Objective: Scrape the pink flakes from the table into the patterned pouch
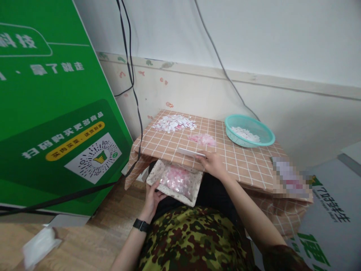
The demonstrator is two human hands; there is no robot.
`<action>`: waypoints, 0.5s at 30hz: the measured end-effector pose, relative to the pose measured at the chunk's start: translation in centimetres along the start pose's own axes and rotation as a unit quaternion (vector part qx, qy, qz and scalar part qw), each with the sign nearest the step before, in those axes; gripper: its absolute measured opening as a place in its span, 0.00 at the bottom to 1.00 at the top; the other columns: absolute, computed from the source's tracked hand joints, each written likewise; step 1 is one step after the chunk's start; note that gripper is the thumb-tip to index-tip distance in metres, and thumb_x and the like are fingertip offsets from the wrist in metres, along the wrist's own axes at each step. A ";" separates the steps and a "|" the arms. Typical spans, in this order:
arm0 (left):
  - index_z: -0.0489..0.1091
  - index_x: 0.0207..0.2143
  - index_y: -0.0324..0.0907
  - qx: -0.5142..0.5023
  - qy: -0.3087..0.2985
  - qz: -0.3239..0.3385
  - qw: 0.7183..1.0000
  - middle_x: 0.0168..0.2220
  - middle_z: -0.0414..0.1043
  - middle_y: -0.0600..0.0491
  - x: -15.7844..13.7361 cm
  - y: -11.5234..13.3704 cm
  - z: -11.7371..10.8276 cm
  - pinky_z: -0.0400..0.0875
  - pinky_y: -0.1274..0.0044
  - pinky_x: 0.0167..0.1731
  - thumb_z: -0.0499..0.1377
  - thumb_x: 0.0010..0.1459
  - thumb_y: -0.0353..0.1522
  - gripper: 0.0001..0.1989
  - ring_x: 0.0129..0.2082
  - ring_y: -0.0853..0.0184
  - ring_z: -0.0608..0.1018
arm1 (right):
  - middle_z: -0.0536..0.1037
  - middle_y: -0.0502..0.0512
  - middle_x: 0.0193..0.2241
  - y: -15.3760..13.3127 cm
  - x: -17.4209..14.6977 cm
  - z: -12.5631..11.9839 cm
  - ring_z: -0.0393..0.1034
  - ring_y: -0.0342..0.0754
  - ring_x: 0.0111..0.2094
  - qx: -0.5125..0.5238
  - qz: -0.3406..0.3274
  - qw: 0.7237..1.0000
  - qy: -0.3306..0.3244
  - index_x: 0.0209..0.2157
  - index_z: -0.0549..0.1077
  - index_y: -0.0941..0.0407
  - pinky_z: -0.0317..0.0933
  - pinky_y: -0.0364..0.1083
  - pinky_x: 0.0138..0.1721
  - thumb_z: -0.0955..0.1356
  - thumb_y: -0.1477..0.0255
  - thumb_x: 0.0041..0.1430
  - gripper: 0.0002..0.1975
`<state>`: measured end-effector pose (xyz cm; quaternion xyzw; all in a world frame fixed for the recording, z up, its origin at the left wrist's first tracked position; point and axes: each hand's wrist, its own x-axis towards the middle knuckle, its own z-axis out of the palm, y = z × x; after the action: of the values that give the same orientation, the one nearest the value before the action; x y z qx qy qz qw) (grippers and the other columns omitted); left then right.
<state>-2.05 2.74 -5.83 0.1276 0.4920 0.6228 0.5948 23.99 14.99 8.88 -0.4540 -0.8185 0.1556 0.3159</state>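
My left hand (153, 196) grips the near left corner of a speckled off-white tray (187, 197), tilted over my lap below the table's front edge. Inside the tray lie many small shiny pink and clear pieces (176, 180). My right hand (211, 162) is closed on a thin flat white strip (187, 152), held low at the table edge just above the tray. Beyond it on the checked cloth is a small heap of pink translucent pieces (203, 139). Farther back on the left spreads a larger pile of white pieces (175, 123).
A turquoise plastic basket (249, 143) holding white pieces stands at the table's right rear. A blurred-out flat item (289, 177) lies at the right corner of the brown checked tablecloth (242, 165). A green printed panel (56, 94) stands left; black cables (135, 94) hang beside it.
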 end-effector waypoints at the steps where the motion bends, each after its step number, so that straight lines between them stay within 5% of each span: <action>1: 0.56 0.63 0.51 -0.001 0.003 0.000 1.000 0.57 0.71 0.41 -0.1 0.0 0.0 0.79 0.57 0.39 0.64 0.58 0.39 0.32 0.37 0.57 0.83 | 0.85 0.56 0.33 -0.5 -0.5 0.1 0.78 0.52 0.32 0.004 -0.003 1.000 -0.003 0.42 0.82 0.53 0.64 0.46 0.35 0.65 0.65 0.68 0.13; 9: 0.59 0.61 0.49 -0.005 0.003 0.005 1.000 0.56 0.71 0.40 -0.3 0.3 0.3 0.80 0.57 0.38 0.65 0.57 0.38 0.31 0.37 0.56 0.82 | 0.86 0.55 0.38 -4.5 -3.6 1.4 0.81 0.52 0.36 0.083 -0.021 0.996 -0.023 0.43 0.82 0.50 0.69 0.47 0.38 0.65 0.63 0.69 0.14; 15: 0.58 0.61 0.52 -0.007 -0.009 0.012 1.000 0.57 0.71 0.43 -0.3 0.1 0.1 0.79 0.58 0.40 0.65 0.58 0.38 0.31 0.38 0.58 0.82 | 0.82 0.57 0.27 0.1 -4.1 -2.3 0.74 0.53 0.27 0.050 0.114 0.983 0.135 0.37 0.81 0.56 0.63 0.47 0.29 0.65 0.51 0.65 0.24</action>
<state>-1.96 2.52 -5.52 0.1349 0.4809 0.6324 0.5922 27.18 11.48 9.07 -0.5448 -0.7024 0.1687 0.4259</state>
